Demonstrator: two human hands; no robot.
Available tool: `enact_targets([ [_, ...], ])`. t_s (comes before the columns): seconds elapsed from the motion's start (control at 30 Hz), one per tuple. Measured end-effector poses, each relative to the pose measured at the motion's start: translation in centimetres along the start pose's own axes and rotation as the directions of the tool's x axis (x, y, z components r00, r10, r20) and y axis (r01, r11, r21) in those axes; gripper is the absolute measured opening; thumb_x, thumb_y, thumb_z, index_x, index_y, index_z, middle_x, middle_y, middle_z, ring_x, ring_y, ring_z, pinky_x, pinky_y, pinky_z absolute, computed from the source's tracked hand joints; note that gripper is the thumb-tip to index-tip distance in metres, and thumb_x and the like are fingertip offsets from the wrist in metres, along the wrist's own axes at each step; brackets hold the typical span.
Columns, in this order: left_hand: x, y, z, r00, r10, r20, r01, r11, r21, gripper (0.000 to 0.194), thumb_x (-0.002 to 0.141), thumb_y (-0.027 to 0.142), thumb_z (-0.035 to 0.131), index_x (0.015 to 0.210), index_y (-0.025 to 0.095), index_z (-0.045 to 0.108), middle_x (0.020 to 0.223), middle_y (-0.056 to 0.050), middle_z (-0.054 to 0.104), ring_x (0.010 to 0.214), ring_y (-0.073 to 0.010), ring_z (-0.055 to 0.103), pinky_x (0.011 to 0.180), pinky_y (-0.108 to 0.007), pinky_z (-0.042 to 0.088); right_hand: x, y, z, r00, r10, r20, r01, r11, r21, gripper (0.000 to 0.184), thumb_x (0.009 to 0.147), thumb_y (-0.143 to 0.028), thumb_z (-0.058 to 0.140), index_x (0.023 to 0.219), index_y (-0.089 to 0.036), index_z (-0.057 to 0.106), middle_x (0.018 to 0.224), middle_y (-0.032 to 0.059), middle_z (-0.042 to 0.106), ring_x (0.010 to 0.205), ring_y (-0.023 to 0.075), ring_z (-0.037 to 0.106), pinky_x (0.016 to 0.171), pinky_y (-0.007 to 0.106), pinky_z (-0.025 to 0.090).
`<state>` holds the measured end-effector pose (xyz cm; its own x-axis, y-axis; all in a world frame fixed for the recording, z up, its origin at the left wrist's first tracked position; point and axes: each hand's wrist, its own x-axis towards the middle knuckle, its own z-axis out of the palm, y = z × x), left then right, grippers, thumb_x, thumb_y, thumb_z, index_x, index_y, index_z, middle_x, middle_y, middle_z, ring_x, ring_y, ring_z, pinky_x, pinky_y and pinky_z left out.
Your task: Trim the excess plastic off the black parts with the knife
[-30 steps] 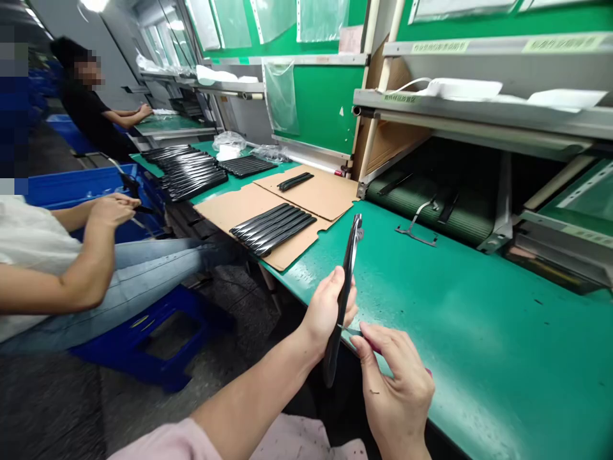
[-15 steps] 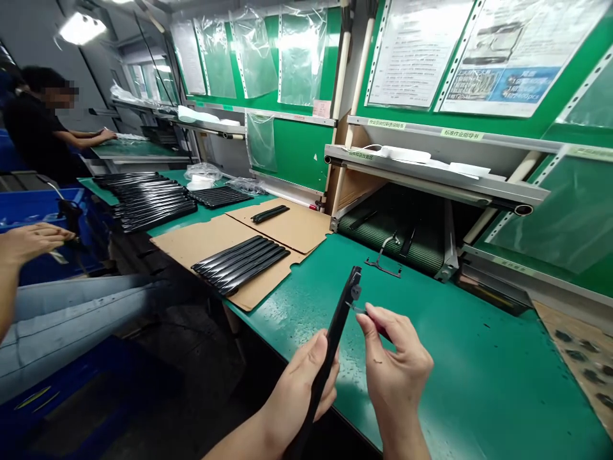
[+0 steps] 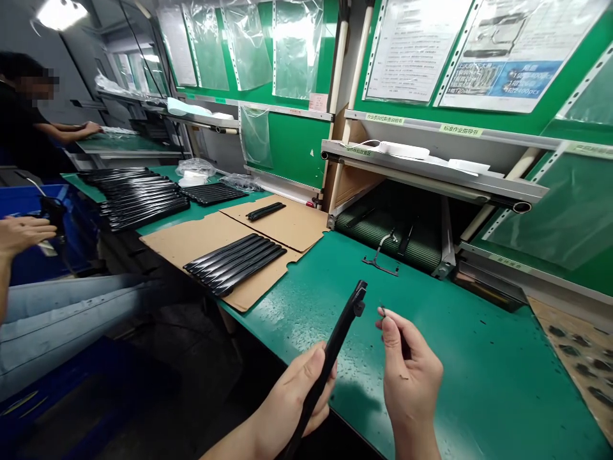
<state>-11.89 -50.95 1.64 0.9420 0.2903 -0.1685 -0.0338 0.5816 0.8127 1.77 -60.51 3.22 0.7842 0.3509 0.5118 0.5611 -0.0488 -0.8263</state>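
My left hand (image 3: 306,386) is closed round a long, narrow black plastic part (image 3: 330,358), held tilted with its top end pointing up and away. Near that end a small squarish tab (image 3: 358,309) sticks out to the right. Just right of the tab, and apart from it, my right hand (image 3: 410,377) pinches a small dark piece (image 3: 383,312) between thumb and forefinger. The piece is too small to make out its kind. Both hands are above the front of the green table (image 3: 460,358).
Similar black parts (image 3: 234,263) lie in a row on cardboard (image 3: 163,239), with a larger pile (image 3: 143,198) behind. A forked dark piece (image 3: 380,263) rests before a conveyor belt (image 3: 421,243). At left are another person's hand (image 3: 23,233) and a person in black (image 3: 29,121).
My right hand has moved right, away from the black part's end. The thin strip that spanned between them no longer does. The black part's top has shifted slightly right and down.
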Motion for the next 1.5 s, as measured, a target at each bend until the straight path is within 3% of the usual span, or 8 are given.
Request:
enact_targets([
  [0.27, -0.3, -0.2, -0.1, 0.999, 0.003, 0.036, -0.012, 0.971, 0.239, 0.042, 0.088, 0.060, 0.056, 0.085, 0.019, 0.045, 0.058, 0.009, 0.031, 0.047, -0.0047, 0.024, 0.044, -0.019, 0.020, 0.5, -0.5, 0.9, 0.977, 0.189, 0.094, -0.200, 0.973, 0.117, 0.038, 0.082, -0.058, 0.071, 0.091, -0.021, 0.068, 0.077, 0.0001, 0.058, 0.063, 0.0143, 0.048, 0.055, 0.025, 0.039],
  [0.4, -0.6, 0.2, -0.3, 0.992, 0.108, 0.066, -0.126, 0.870, 0.477, 0.039, 0.080, 0.048, 0.072, 0.086, 0.016, 0.051, 0.076, 0.003, 0.042, 0.067, -0.0074, 0.038, 0.059, -0.019, 0.033, 1.0, 0.9, 0.7, 0.968, 0.232, -0.092, -0.208, 0.954, 0.216, 0.040, 0.082, -0.057, 0.072, 0.074, -0.018, 0.065, 0.063, -0.0024, 0.050, 0.053, 0.0110, 0.039, 0.045, 0.024, 0.031],
  [0.5, -0.5, -0.2, -0.9, 0.984, 0.042, 0.175, -0.091, 0.956, 0.280, 0.036, 0.084, 0.048, 0.066, 0.091, 0.018, 0.049, 0.062, 0.008, 0.036, 0.048, -0.0036, 0.030, 0.044, -0.017, 0.024, 0.8, 1.9, 0.3, 0.933, 0.290, -0.214, -0.233, 0.938, 0.258, 0.040, 0.086, -0.057, 0.069, 0.081, -0.018, 0.068, 0.064, -0.0010, 0.053, 0.051, 0.0112, 0.039, 0.042, 0.023, 0.031],
  [0.8, -0.4, -1.8, -2.9, 0.894, -0.026, 0.447, 0.152, 0.957, -0.248, 0.035, 0.094, 0.050, 0.047, 0.104, 0.017, 0.056, 0.053, 0.008, 0.037, 0.030, -0.0040, 0.029, 0.032, -0.016, 0.022, 0.5, 2.0, 0.5, 0.927, 0.360, 0.101, -0.374, 0.879, 0.295, 0.049, 0.083, -0.060, 0.068, 0.105, -0.016, 0.072, 0.081, 0.0077, 0.068, 0.051, 0.0126, 0.050, 0.033, 0.021, 0.027],
  [1.03, -1.2, -1.0, -3.3, 0.947, -0.142, 0.289, 0.116, 0.988, 0.105, 0.046, 0.092, 0.051, 0.054, 0.117, 0.012, 0.057, 0.072, -0.001, 0.057, 0.043, -0.0041, 0.044, 0.042, -0.017, 0.030, 0.6, -0.2, 0.6, 0.900, 0.233, 0.368, -0.382, 0.829, 0.408, 0.032, 0.077, -0.044, 0.079, 0.095, -0.018, 0.076, 0.076, 0.0061, 0.071, 0.052, 0.0134, 0.056, 0.040, 0.021, 0.043],
  [1.17, -1.2, -0.4, -3.4, 0.981, -0.051, 0.185, 0.018, 0.984, 0.179, 0.052, 0.089, 0.056, 0.057, 0.121, 0.015, 0.056, 0.084, -0.004, 0.059, 0.048, -0.0049, 0.048, 0.045, -0.018, 0.032, -1.6, -0.3, 1.6, 0.875, 0.134, 0.464, -0.370, 0.804, 0.465, 0.021, 0.080, -0.035, 0.078, 0.097, -0.023, 0.077, 0.082, 0.0046, 0.073, 0.059, 0.0156, 0.062, 0.052, 0.025, 0.052],
  [1.3, -1.4, -0.1, -3.8, 0.995, 0.069, 0.073, -0.090, 0.931, 0.353, 0.047, 0.087, 0.054, 0.060, 0.115, 0.016, 0.064, 0.082, -0.003, 0.059, 0.057, -0.0089, 0.052, 0.052, -0.020, 0.038, -3.7, -0.1, 2.0, 0.953, 0.022, 0.304, -0.140, 0.917, 0.374, 0.022, 0.081, -0.025, 0.078, 0.102, -0.029, 0.077, 0.086, 0.0015, 0.071, 0.058, 0.0122, 0.056, 0.054, 0.024, 0.049],
  [1.5, -2.0, 0.9, -4.3, 0.926, 0.376, 0.022, -0.301, 0.705, 0.642, 0.034, 0.086, 0.029, 0.068, 0.119, 0.022, 0.068, 0.104, -0.007, 0.067, 0.094, -0.0204, 0.059, 0.086, -0.029, 0.044, -5.1, 0.4, 0.6, 0.929, 0.089, 0.360, -0.164, 0.969, 0.184, 0.026, 0.091, -0.044, 0.067, 0.110, -0.027, 0.072, 0.085, 0.0015, 0.066, 0.061, 0.0130, 0.055, 0.053, 0.023, 0.047],
])
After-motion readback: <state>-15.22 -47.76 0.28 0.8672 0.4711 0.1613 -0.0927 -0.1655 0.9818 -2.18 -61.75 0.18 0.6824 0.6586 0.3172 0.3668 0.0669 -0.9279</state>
